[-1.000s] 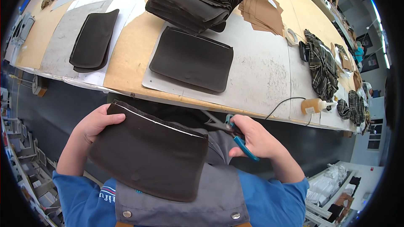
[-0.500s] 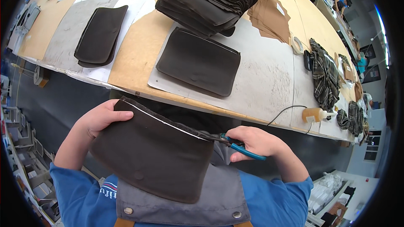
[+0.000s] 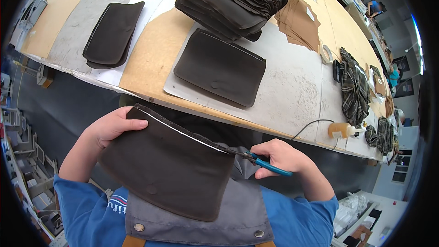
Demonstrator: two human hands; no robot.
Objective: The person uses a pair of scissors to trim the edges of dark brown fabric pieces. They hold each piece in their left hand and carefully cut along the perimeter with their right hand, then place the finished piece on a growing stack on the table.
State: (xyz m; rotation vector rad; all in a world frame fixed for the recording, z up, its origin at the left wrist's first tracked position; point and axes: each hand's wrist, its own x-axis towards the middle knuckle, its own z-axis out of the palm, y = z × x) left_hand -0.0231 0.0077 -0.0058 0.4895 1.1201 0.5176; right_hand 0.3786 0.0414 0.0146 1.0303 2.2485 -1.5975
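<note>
Clamping 1 brown flap [image 3: 171, 169] at its top-left corner with our left hand [image 3: 114, 128], we grip scissors [image 3: 273, 167] at its top-right corner with our right hand [image 3: 281, 154].

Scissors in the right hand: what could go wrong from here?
The scissors are at the right end of the white strip along the dark panel's upper edge, so a slip might cut into the panel. The left hand grips only the upper left corner, so the panel could shift. Grey cloth shows behind the scissors and might get nicked.
</note>
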